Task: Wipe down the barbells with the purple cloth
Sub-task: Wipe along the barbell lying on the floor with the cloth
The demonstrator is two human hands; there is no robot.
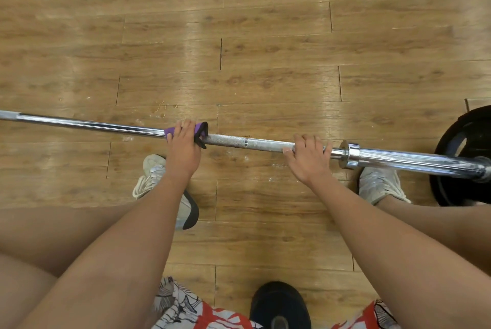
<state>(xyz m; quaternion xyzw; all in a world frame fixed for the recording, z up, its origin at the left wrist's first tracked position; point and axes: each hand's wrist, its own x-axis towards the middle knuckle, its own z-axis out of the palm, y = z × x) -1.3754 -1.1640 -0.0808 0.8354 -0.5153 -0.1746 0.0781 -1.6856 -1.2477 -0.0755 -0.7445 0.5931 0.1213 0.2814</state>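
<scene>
A person bends over a steel barbell (265, 144) that stretches across the wooden floor (239, 36) from its left edge to its right edge. The left hand (184, 146) curls over the shaft and grips a purple cloth (169, 131) wrapped around it where smooth chrome meets knurling. The right hand (309, 160) clasps bare knurled steel just beside the collar, fingers closed over the top. A black weight plate (443, 190) shows at the floor's right edge, behind the sleeve.

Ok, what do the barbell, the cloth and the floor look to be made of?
Barbell: likely chromed steel, mirror-bright, with a matte knurled stretch. Purple cloth: soft fabric, dark-edged, folded round the bar. Floor: glossy wood-grain planks; solid wood or laminate, cannot tell.
</scene>
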